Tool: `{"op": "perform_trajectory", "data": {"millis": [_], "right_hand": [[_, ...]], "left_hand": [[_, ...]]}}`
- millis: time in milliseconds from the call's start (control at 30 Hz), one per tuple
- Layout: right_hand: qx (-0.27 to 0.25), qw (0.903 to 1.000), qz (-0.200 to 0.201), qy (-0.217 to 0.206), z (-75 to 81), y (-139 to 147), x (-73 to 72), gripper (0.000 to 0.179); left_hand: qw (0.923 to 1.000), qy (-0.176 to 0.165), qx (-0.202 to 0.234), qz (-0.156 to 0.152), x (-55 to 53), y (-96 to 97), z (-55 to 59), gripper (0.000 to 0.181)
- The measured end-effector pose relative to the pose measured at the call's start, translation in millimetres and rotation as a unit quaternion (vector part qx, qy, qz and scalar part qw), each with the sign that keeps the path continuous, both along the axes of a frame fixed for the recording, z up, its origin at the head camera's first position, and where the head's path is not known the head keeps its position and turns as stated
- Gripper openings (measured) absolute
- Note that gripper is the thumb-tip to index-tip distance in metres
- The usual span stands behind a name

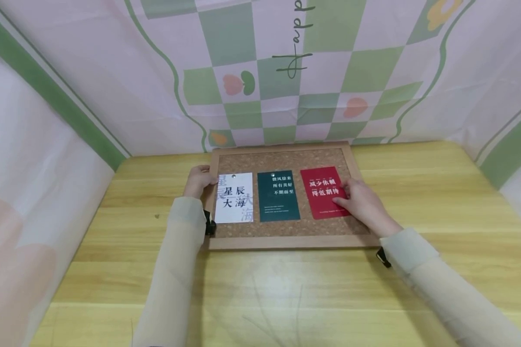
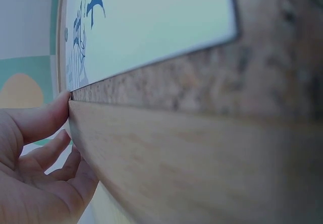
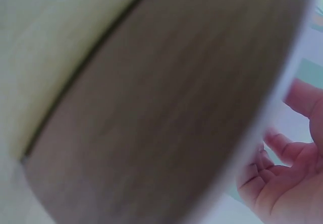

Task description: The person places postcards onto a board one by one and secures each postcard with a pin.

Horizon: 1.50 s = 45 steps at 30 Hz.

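Observation:
A wood-framed corkboard [image 1: 278, 230] lies on the table with three cards in a row. My left hand [image 1: 198, 181] grips its left frame edge, thumb at the top face and fingers curled by the outer side in the left wrist view. On the right, my right hand [image 1: 364, 202] pinches the right edge of a red card [image 1: 323, 205] with white lettering, set slightly tilted over the cork. A white card [image 1: 234, 212] and a dark green card [image 1: 279, 200] each have a small pin near the top. The right wrist view shows the frame's side [image 3: 151, 108], with the card hidden.
The yellow wood-grain table [image 1: 260, 299] carries the board near its back edge. Behind it hangs a green-and-white checked cloth [image 1: 282, 82], and pale cloth walls [image 1: 47, 159] with green stripes close in both sides. A dark wrist strap [image 1: 209, 224] shows by the left sleeve.

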State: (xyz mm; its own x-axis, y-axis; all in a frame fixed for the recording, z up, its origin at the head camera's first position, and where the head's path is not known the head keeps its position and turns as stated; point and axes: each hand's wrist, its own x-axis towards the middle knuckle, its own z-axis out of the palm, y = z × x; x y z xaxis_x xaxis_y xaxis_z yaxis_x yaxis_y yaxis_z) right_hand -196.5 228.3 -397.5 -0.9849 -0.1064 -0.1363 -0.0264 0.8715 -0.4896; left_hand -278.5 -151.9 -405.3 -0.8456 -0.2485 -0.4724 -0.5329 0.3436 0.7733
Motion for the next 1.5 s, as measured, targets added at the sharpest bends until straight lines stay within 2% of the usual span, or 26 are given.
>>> {"op": "perform_trajectory", "data": {"millis": [167, 600, 867, 1067, 1233, 1500], "right_hand": [[0.002, 0.9997, 0.012, 0.020, -1.0, -2.2, 0.7, 0.044], [0.010, 0.9946, 0.074, 0.072, -2.5, -3.1, -1.9, 0.041], [0.017, 0.9941, 0.093, 0.054, -3.0, -3.0, -2.2, 0.044], [0.018, 0.9941, 0.094, 0.051, -2.9, -4.3, -1.4, 0.043], [0.024, 0.9952, 0.089, 0.033, -1.7, -5.6, -0.5, 0.045], [0.045, 0.9934, 0.103, 0.023, -3.6, -5.4, 1.1, 0.054]], "left_hand": [[1.0000, 0.005, -0.001, -0.003, 1.3, 0.0, 0.3, 0.062], [1.0000, 0.005, -0.008, -0.003, 0.8, 0.6, 1.1, 0.062], [0.9999, 0.005, -0.013, -0.008, 1.0, 0.2, 1.9, 0.061], [0.9999, -0.002, -0.015, -0.006, 0.6, 0.9, 2.3, 0.061], [0.9999, -0.004, -0.007, -0.005, 0.7, 1.1, 3.0, 0.061], [0.9999, -0.003, -0.010, -0.006, 0.2, 0.1, 2.7, 0.061]]}}
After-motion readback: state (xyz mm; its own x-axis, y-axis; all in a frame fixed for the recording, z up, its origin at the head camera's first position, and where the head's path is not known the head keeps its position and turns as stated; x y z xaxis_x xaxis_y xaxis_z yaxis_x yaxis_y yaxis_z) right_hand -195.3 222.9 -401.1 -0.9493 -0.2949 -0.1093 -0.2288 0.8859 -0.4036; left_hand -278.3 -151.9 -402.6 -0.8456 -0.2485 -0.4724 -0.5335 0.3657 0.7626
